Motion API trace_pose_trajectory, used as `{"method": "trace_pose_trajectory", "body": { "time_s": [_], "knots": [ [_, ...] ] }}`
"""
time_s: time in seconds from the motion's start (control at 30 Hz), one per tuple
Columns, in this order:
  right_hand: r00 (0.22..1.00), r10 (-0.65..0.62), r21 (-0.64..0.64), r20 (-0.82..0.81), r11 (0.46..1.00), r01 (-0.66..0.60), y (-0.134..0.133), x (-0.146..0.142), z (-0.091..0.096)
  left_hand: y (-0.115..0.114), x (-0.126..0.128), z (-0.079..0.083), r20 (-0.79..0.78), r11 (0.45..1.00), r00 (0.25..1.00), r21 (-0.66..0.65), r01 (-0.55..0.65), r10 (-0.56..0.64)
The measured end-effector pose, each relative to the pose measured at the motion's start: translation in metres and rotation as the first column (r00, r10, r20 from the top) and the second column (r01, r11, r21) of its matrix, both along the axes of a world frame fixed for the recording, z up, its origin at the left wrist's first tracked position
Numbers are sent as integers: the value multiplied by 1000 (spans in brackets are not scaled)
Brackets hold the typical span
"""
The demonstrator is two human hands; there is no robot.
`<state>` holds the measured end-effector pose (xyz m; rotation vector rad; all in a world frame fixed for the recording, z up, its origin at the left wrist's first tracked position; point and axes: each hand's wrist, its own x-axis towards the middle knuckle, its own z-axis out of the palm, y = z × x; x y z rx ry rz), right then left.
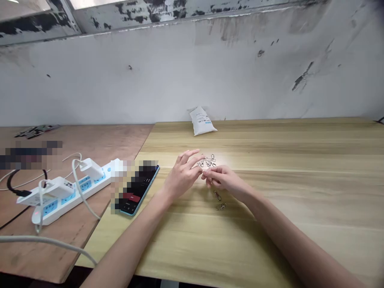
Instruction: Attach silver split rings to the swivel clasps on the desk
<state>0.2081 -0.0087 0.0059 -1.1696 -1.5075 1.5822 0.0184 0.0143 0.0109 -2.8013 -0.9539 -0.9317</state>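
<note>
My left hand [185, 174] reaches in from the left, its thumb and index finger pinched together while the other fingers extend forward. Its fingertips meet those of my right hand [223, 179], which is also closed in a pinch. Whatever lies between the fingertips is too small and too covered to make out. Just beyond the hands is a loose pile of small silver metal clasps [209, 161], partly hidden by my left fingers. Nearer to me, below my right hand, a single metal clasp [217, 195] lies on the table, with another small metal piece [221, 207] close by.
A white printed packet [203, 121] rests at the back of the wooden table [300, 192], near the wall. To the left lie a phone [139, 192] and a white power strip [78, 196] with plugged-in chargers. A pale cable [51, 242] crosses the lower left.
</note>
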Motion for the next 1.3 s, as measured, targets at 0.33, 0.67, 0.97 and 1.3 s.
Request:
{"method": "trace_pose_trajectory", "body": {
  "time_s": [0.33, 0.67, 0.97, 1.3],
  "knots": [
    [925, 136, 254, 354, 939, -234, 0, 11, 1, 16, -24, -8, -177, 969, 984, -245, -41, -3],
    [751, 129, 185, 648, 929, -319, -9, 31, 28, 16, -18, -17, -37, 925, 999, -379, -40, 29],
    [695, 169, 191, 699, 892, -409, -16, 15, 19, 17, -17, -15, 23, 910, 999, -414, -30, 44],
    [855, -135, 533, 501, 827, -182, -4, 4, -4, 7, -10, -7, 267, 797, 952, -602, 41, 152]
  ]
}}
